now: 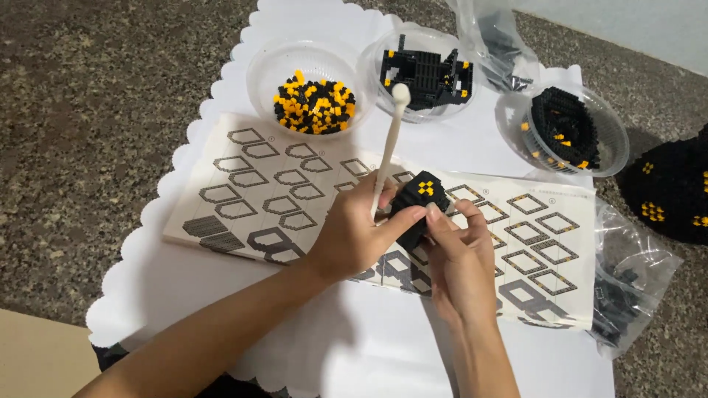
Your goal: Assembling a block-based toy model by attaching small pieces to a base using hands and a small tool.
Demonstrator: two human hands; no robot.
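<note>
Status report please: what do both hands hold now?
Left hand grips white tool and black block piece. Right hand pinches same piece. Instruction sheet beneath; nothing obstructing.

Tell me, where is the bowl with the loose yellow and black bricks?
The bowl of loose bricks sits top left on the white mat, above the instruction sheet.

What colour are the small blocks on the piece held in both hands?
The block piece is black with a few yellow blocks on top, seen in the head view.

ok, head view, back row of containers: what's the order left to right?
Clear bowl of loose yellow and black bricks → clear bowl with a black partial build → clear plastic bag of black pieces → clear bowl holding a rounded black build → large black build at the right edge.
</note>
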